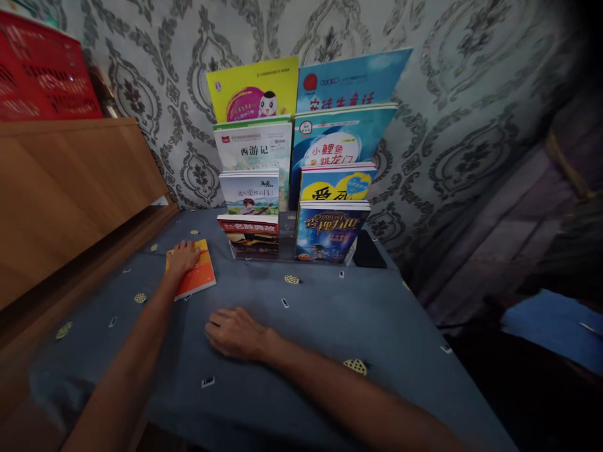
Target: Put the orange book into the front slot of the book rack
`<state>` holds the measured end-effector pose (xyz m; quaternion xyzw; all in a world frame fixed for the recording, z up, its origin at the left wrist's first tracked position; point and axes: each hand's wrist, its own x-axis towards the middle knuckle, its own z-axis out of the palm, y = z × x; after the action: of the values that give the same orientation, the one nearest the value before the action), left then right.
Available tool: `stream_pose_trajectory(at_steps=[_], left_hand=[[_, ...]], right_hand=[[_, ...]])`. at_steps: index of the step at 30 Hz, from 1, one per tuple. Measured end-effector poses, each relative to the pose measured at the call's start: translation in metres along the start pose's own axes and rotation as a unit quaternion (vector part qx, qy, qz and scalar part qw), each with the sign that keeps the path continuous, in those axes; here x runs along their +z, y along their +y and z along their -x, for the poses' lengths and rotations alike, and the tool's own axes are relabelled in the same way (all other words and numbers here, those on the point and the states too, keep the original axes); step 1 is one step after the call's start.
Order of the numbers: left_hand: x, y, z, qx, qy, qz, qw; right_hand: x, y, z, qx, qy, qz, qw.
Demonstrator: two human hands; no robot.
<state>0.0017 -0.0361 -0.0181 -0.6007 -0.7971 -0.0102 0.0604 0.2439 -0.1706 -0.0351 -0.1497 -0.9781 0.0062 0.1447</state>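
Note:
My left hand (pixel 184 256) lies on top of an orange and yellow book (pixel 198 278) at the left of the table, its fingers resting across the upper part of the cover. The book lies flat on the cloth. Nearer to me, my right hand (pixel 237 334) rests on the tablecloth with its fingers curled in, and nothing shows in it. A tiered stand (pixel 286 249) at the back holds several upright books in two columns. At its front are a red-topped book (pixel 254 235) on the left and a dark blue book (pixel 330 233) on the right.
A grey-blue tablecloth (pixel 301 326) with pineapple prints covers the table. A black flat object (pixel 369 250) lies right of the stand. On the left stands a wooden cabinet (pixel 80 188) with a red basket (pixel 47 75) on it. Patterned wallpaper (pixel 330 28) rises behind.

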Motion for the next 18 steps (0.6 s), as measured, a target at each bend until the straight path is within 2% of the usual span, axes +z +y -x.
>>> stream_pose_trajectory(at_steps=[9, 18], left_hand=[[-0.016, 0.017, 0.044, -0.004, 0.025, -0.035, 0.999], [-0.021, 0.033, 0.091, 0.013, 0.028, -0.072, 0.997]], right_hand=[[-0.004, 0.002, 0.041, 0.022, 0.024, 0.016, 0.999], [-0.016, 0.003, 0.084, 0.077, 0.078, 0.019, 0.994]])
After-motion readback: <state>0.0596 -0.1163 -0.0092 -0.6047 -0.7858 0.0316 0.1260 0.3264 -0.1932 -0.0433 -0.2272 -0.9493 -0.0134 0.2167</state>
